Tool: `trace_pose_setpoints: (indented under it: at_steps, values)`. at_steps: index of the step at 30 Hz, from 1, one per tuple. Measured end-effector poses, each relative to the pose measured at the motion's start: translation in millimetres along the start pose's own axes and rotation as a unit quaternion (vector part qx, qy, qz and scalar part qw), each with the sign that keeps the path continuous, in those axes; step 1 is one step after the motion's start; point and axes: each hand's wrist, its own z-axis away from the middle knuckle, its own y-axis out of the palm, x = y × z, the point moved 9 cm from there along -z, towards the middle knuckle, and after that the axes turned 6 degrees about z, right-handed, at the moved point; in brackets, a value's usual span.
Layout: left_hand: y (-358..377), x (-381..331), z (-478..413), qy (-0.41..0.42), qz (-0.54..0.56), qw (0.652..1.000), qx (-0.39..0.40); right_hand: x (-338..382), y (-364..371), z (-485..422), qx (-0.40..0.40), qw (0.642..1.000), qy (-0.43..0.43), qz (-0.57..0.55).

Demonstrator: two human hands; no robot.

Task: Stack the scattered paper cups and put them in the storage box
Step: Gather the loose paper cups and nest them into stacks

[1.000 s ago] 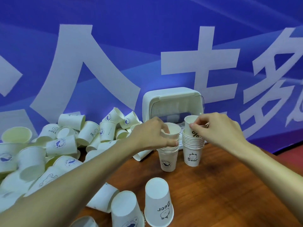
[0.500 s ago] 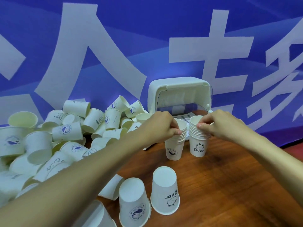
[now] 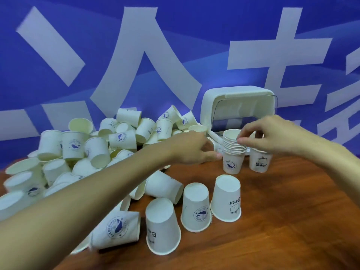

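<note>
I see the right hand [image 3: 270,135] with its fingers [image 3: 250,131] pinched on the upper rims of the whale-print cup stack [image 3: 232,152]. The stack stands upright on the table [image 3: 292,221], in front of the open storage box [image 3: 237,102] and beside a Bear cup [image 3: 260,162]. The left hand [image 3: 191,149] reaches to the stack's base. I cannot tell whether its fingers grip anything.
</note>
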Motion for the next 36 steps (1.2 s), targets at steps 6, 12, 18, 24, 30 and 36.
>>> trace_pose_setpoints:
  at_steps: [6,12,18,24,30,36]
  values:
    - [19.8,-6.3,59.2,-0.01,-0.062,0.994,0.085,56.5,58.6,30.7,0.261,0.961,-0.07,0.051]
    - [22.9,-6.7,56.4,0.012,-0.106,0.994,0.009,67.2,70.6,30.5,0.195,0.974,-0.082,0.076]
    - [24.8,8.5,48.7,-0.013,-0.071,0.997,0.014,54.7,62.0,51.0,0.052,0.99,-0.095,0.085]
    - [29.8,23.6,35.9,-0.076,0.055,0.995,-0.019,29.2,68.3,47.8,0.098,0.993,-0.042,0.053]
    - [58.6,23.9,11.5,-0.062,0.038,0.994,0.076,26.3,77.1,40.6,0.154,0.987,-0.042,-0.029]
    - [23.7,17.0,-2.0,-0.017,0.126,0.991,-0.034,20.0,14.7,33.1,0.076,0.983,-0.058,-0.154]
